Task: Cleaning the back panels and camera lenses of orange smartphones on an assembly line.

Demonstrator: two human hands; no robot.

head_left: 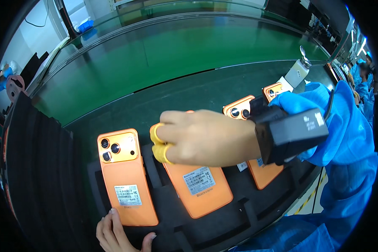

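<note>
My right hand [201,136], with yellow finger cots [160,153] on two fingers, lies over the upper part of an orange phone [206,191]. Its fingers are curled at the camera end, and what they hold, if anything, is hidden. A black box-shaped device [296,134] is strapped to that wrist. My left hand [117,235] has its fingers stretched out and the thumb apart. One fingertip meets the lower left corner of another orange phone [124,172], back side up with three lenses and a white label. Two more orange phones, a nearer one [264,174] and a farther one [274,90], are partly covered by my right arm.
The phones lie on a black foam tray [168,222] with cut-out slots. Dark stacked trays [42,168] rise at the left. A white dispenser bottle [298,72] with its lid up stands at the far right. Behind runs a green belt [155,63]. People in blue [361,84] are at the far right.
</note>
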